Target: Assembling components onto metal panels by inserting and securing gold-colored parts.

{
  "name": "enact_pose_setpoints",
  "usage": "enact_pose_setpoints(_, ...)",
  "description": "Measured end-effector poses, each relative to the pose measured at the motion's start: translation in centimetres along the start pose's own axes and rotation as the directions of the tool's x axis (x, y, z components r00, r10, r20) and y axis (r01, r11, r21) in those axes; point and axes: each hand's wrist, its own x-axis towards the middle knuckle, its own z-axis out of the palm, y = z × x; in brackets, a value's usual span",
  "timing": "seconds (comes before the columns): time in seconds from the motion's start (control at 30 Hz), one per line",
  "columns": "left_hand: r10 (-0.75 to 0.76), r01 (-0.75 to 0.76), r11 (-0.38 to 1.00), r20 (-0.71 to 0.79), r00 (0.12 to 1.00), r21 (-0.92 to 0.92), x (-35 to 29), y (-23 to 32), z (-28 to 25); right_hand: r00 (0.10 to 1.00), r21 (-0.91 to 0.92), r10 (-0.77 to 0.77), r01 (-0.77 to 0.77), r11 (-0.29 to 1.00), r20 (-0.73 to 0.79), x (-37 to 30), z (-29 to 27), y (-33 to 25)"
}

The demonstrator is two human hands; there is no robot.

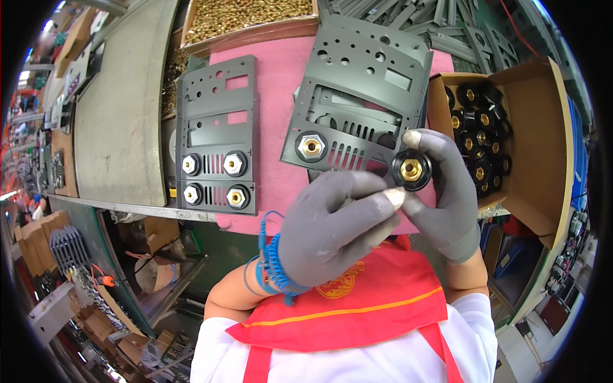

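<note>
My right hand (pixel 447 198), in a grey glove, pinches a round black socket (pixel 411 170) with a brass centre between thumb and forefinger. My gloved left hand (pixel 338 223) is closed, its fingertips meeting at the socket's lower edge; what they grip is hidden. Just beyond the hands lies a grey punched metal panel (pixel 370 60), overlapping other metal parts. One socket with a hex nut (pixel 311 147) sits in its near left corner. To the left, a second grey panel (pixel 217 134) carries several such sockets with nuts. Both panels rest on a pink mat (pixel 274 96).
At right stands an open cardboard box (pixel 539 140) of black sockets. A tray (pixel 255 19) of small brass parts is at the far side, with stacked grey metal pieces (pixel 415 13) beside it. A coiled blue wrist cord (pixel 274 265) circles my left wrist.
</note>
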Motion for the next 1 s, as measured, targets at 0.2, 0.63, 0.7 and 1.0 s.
enact_pose_setpoints(0.2,-0.065,0.072,0.997,-0.232,0.97,0.022,-1.0,-0.8,1.8,0.975,0.326,0.144,-0.194,0.925,0.172,-0.5,0.6,-0.7)
enact_pose_setpoints(0.63,-0.703,0.499,0.21,0.225,0.675,-0.841,-3.5,-1.2,1.3,0.939,-0.106,-0.325,0.337,0.935,0.114,-0.9,0.2,-0.8)
enact_pose_setpoints(0.7,-0.69,0.464,0.075,0.29,0.663,-0.883,-4.0,-1.4,1.1,0.78,-0.056,-0.578,0.606,0.794,0.238,-0.5,0.0,0.4)
enact_pose_setpoints(1.0,-0.496,0.415,-0.321,0.524,0.692,-0.851,-5.0,-2.5,1.7,0.729,0.414,-0.617,0.484,0.771,0.296,0.5,0.7,-0.5)
